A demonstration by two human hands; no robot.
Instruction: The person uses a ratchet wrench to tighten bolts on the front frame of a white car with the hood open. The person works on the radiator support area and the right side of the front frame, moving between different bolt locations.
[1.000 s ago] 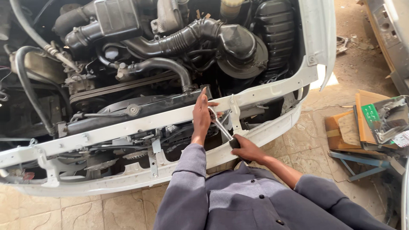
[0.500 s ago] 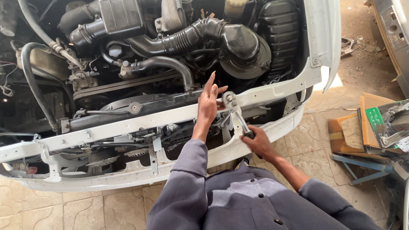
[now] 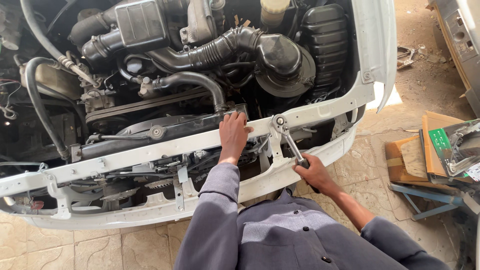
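My right hand [image 3: 314,172] grips the handle of a metal ratchet wrench [image 3: 289,140], whose head sits on a bolt at the top of the white front crossmember [image 3: 150,152] of an open engine bay. My left hand [image 3: 233,134] lies flat on the crossmember just left of the ratchet head, fingers curled over its top edge against the black radiator shroud [image 3: 165,131]. Both arms wear grey sleeves.
Behind the crossmember sit a black air intake hose [image 3: 220,49], an air filter housing [image 3: 280,60], belts and several hoses. The white lower bumper support [image 3: 165,207] runs below. Cardboard boxes [image 3: 417,155] and a blue frame [image 3: 425,197] lie on the tiled floor at right.
My left hand dropped from raised, spread fingers to resting flat on the crossmember. The ratchet head settled on the bolt and my right hand swung its handle down to the right.
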